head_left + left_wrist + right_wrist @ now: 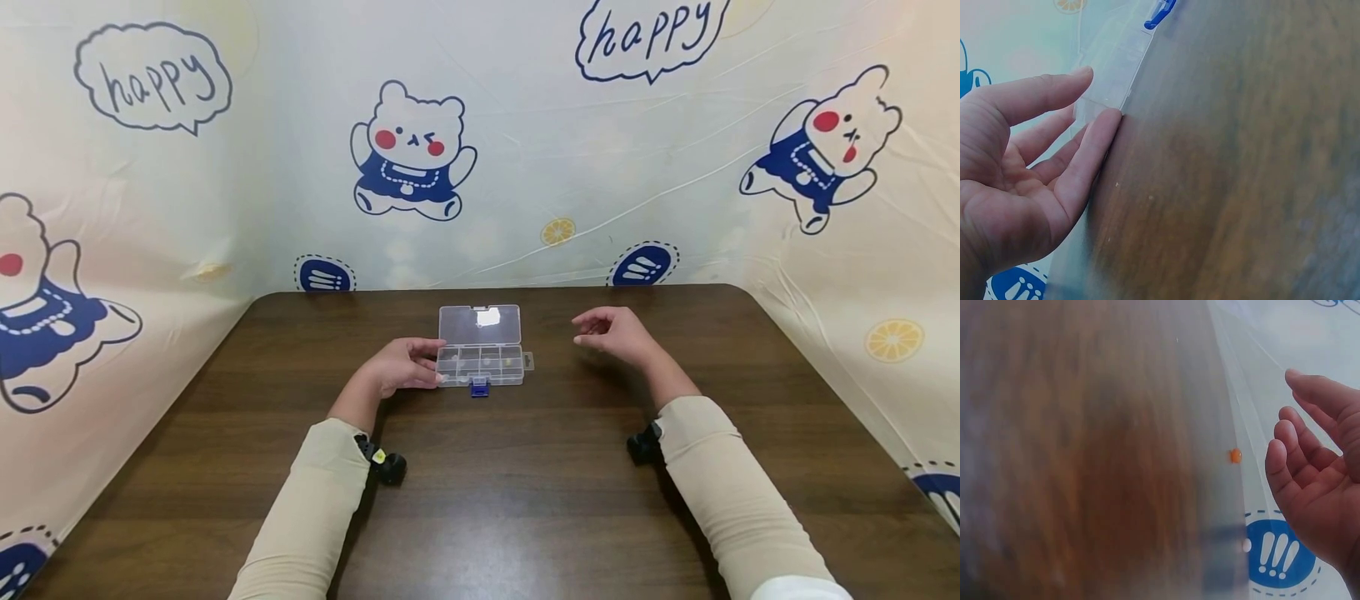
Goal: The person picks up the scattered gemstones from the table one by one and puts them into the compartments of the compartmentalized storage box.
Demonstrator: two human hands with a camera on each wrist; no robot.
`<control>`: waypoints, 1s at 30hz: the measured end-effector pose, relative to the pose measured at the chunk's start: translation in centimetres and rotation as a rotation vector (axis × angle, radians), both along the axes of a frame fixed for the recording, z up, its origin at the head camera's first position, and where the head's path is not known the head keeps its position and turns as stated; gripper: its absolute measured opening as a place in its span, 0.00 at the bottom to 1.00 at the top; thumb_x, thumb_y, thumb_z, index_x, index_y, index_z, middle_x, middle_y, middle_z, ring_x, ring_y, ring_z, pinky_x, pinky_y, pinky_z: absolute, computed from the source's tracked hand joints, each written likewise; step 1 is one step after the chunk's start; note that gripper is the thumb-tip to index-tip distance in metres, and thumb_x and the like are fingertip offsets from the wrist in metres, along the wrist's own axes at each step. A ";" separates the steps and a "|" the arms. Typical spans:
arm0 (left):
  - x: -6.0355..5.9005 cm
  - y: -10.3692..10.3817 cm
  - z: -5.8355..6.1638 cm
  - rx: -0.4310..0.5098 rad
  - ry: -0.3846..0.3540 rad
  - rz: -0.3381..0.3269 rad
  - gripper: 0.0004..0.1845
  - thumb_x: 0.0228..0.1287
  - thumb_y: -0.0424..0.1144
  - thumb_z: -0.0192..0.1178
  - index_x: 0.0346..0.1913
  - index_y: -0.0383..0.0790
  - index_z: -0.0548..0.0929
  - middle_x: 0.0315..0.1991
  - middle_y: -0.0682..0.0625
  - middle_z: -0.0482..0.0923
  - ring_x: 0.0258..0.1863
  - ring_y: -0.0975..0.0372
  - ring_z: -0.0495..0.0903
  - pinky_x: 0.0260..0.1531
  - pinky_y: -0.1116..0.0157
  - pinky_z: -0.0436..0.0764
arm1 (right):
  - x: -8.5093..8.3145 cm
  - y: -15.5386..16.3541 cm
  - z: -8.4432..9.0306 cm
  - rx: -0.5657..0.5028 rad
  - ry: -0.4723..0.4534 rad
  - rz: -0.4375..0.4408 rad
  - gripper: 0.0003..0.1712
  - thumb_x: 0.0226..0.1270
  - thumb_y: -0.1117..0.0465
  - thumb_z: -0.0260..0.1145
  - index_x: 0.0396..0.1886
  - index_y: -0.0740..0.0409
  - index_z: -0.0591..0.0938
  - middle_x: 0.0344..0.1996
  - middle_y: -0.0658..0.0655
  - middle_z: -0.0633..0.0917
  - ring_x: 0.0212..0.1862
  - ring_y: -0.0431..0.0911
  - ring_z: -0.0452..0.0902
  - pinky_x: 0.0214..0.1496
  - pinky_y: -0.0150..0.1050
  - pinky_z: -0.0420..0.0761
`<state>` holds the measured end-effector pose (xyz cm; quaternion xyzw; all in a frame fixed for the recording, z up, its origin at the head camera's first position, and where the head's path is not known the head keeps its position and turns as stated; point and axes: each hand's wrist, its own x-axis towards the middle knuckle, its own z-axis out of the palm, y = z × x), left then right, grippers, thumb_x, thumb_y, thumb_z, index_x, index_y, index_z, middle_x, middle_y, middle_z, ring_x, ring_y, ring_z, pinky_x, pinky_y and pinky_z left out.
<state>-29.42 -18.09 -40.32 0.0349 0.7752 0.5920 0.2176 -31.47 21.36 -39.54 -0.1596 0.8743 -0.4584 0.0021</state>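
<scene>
A clear plastic compartment box (pixel 480 379) stands on the brown table with its lid (pixel 468 325) raised at the back and a blue latch (pixel 479 387) at its front. My left hand (pixel 401 367) holds the box's left end, thumb near the front corner and fingers toward the hinge. Small pale bits and a yellowish one show in some compartments. To the right of the box, my right hand (pixel 618 335) is held over the table, fingers loosely bent and nothing visible between them. In the right wrist view, a small orange piece (pixel 1236 455) shows by the table's edge.
A clear hanging tab (pixel 528 361) juts from the box's right end. The wooden table (pixel 480 500) reaches back to a curtain (pixel 517 167) printed with bears and "happy" bubbles, which surrounds it. Dark wrist cameras sit on both cuffs.
</scene>
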 end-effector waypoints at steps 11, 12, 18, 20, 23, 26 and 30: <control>0.1 -0.1 0.1 0.001 -0.001 -0.001 0.39 0.52 0.19 0.68 0.69 0.36 0.69 0.52 0.34 0.74 0.40 0.54 0.79 0.44 0.59 0.84 | -1.1 1.5 -0.6 0.020 -0.033 -0.038 0.20 0.59 0.66 0.73 0.51 0.68 0.82 0.38 0.61 0.84 0.35 0.47 0.76 0.31 0.35 0.81; 0.1 -0.1 0.1 0.002 -0.001 -0.001 0.39 0.52 0.19 0.68 0.69 0.36 0.69 0.52 0.34 0.74 0.40 0.54 0.79 0.44 0.59 0.84 | -1.3 1.6 -0.6 0.017 -0.036 -0.041 0.21 0.59 0.66 0.73 0.51 0.69 0.82 0.38 0.61 0.84 0.36 0.47 0.76 0.31 0.35 0.81; 0.1 0.0 0.1 0.002 0.000 0.001 0.39 0.52 0.20 0.68 0.69 0.37 0.70 0.52 0.34 0.74 0.41 0.53 0.79 0.44 0.59 0.84 | -1.7 2.0 -0.7 0.015 -0.063 -0.054 0.20 0.59 0.67 0.72 0.51 0.69 0.82 0.39 0.64 0.83 0.36 0.49 0.75 0.32 0.37 0.82; 0.0 0.0 0.1 -0.001 -0.002 0.001 0.39 0.52 0.20 0.68 0.69 0.37 0.70 0.52 0.34 0.74 0.41 0.53 0.79 0.44 0.59 0.84 | -1.9 2.0 -0.8 0.034 -0.076 -0.052 0.20 0.60 0.67 0.72 0.51 0.68 0.82 0.40 0.64 0.83 0.35 0.48 0.75 0.32 0.36 0.82; -0.1 0.0 0.1 -0.005 -0.003 0.003 0.39 0.51 0.20 0.69 0.69 0.38 0.70 0.52 0.35 0.74 0.41 0.52 0.79 0.44 0.60 0.84 | -2.2 2.0 -0.9 0.068 -0.092 -0.054 0.19 0.60 0.67 0.72 0.51 0.67 0.82 0.40 0.62 0.83 0.35 0.47 0.76 0.32 0.34 0.82; -0.1 -0.1 0.1 -0.005 -0.001 0.002 0.39 0.51 0.20 0.69 0.69 0.38 0.70 0.52 0.35 0.74 0.41 0.52 0.79 0.44 0.60 0.84 | -2.4 2.1 -1.1 0.097 -0.108 -0.058 0.19 0.60 0.67 0.72 0.51 0.66 0.83 0.39 0.62 0.84 0.34 0.47 0.76 0.31 0.34 0.81; -0.1 -0.1 0.0 -0.004 0.000 -0.002 0.39 0.51 0.21 0.69 0.69 0.38 0.70 0.52 0.34 0.74 0.41 0.52 0.79 0.44 0.60 0.84 | -2.7 2.1 -1.3 0.118 -0.126 -0.062 0.19 0.60 0.67 0.72 0.51 0.66 0.83 0.41 0.62 0.85 0.35 0.47 0.76 0.32 0.34 0.81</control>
